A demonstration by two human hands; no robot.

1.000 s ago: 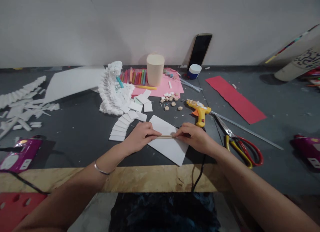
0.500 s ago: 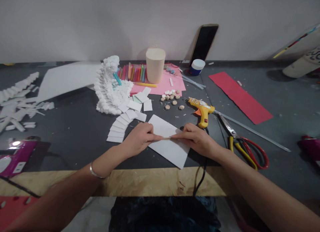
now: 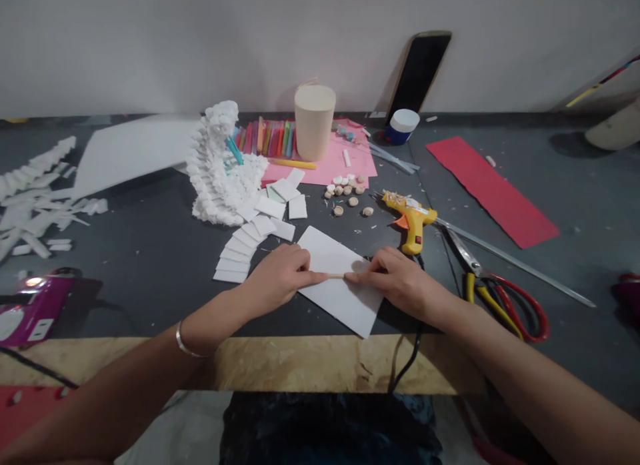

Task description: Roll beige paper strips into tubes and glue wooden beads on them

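Note:
A thin, light tan stick (image 3: 337, 275) lies level just over a white board (image 3: 350, 311), its ends covered by fingers. My left hand (image 3: 281, 273) is closed, its fingertips pressing on the stick's left end. On the other end, my right hand (image 3: 400, 279) grips with thumb and fingers pinched together. The board lies aslant on the dark table, partly under both hands. Beside my left hand several white rectangular pieces (image 3: 235, 257) overlap in a curved row. A yellow glue gun (image 3: 413, 218) rests just beyond my right hand.
Red-and-yellow-handled scissors (image 3: 500, 298) lie right of my right forearm. Behind the board stand a cream cup (image 3: 314, 125), a white textured model (image 3: 220, 175) and a white-lidded jar (image 3: 403, 126). A phone (image 3: 423, 71) leans on the wall. A purple device (image 3: 43, 311) sits at left.
The view has shifted slightly, so most things on the table appear a little higher and farther right. Both hands keep nearly the same hold on the stick.

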